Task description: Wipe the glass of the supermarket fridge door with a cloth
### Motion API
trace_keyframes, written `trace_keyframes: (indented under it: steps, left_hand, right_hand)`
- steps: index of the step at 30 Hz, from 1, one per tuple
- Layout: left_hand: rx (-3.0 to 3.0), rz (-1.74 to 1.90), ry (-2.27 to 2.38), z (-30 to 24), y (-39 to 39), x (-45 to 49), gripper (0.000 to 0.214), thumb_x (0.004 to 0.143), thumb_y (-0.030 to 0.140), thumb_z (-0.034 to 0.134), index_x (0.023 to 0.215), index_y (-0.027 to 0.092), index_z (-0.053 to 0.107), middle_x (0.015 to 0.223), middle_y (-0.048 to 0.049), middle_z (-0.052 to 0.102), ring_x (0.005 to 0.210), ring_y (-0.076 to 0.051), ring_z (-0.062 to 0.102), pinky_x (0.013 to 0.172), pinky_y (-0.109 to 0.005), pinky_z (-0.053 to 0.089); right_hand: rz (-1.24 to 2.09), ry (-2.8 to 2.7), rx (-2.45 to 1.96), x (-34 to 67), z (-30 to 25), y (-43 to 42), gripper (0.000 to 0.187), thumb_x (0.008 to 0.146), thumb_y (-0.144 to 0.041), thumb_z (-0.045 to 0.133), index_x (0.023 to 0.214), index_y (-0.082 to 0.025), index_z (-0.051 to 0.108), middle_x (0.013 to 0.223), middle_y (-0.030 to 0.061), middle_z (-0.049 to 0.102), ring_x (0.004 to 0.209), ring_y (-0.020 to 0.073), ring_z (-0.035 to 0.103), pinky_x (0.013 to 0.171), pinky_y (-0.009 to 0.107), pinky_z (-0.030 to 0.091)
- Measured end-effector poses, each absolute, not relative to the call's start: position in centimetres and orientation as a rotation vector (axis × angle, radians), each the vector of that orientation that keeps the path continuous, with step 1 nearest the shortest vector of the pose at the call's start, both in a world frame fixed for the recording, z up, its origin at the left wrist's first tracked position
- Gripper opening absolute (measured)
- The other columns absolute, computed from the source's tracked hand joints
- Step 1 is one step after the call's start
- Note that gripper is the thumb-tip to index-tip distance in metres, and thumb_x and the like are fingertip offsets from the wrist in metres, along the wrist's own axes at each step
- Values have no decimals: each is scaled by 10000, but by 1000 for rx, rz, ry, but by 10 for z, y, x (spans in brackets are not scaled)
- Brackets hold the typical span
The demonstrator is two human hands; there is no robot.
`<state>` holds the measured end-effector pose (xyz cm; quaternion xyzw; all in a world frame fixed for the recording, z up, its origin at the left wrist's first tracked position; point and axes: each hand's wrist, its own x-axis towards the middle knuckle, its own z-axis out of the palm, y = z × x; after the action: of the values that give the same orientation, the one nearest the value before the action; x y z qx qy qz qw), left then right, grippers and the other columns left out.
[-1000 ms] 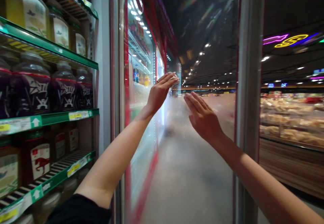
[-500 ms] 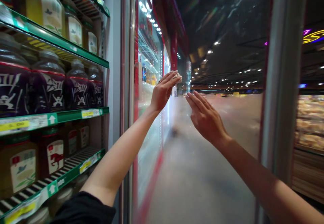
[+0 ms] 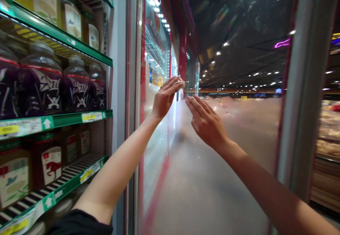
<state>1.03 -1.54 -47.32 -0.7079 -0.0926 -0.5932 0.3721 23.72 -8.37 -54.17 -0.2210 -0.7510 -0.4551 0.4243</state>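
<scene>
Glass of the cooler door [image 3: 233, 43] is reflecting lights, while the left hand [image 3: 165, 98] is pinching a small pale object [image 3: 181, 84] beyond the green shelf [image 3: 66, 121], and the open right hand [image 3: 207, 123], holding nothing, is coming closer to it.

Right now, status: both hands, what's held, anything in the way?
Left hand: holding small white item, unclear what. Right hand: open, empty. Glass door pane ahead.

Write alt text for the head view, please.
Both bare hands reach toward a glass door: the left hand has its fingertips on a small white item, the right hand open beside it. Shelved jars stand at left.
</scene>
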Motion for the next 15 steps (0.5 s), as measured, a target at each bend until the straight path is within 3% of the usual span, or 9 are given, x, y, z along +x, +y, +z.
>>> trace_keyframes:
  steps: [15]
  left_hand:
    - [-1768, -1518, -252, -481, -14, -20, 350, 1118, 161, 546, 1405, 261, 720, 1498, -68, 725, 1484, -195, 622, 1239, -429, 573]
  right_hand:
    - [-1123, -1940, -581, 224, -553, -74, 800, 991, -63, 468, 1749, -146, 224, 1750, 117, 437, 1657, 268, 357, 1364, 514, 379]
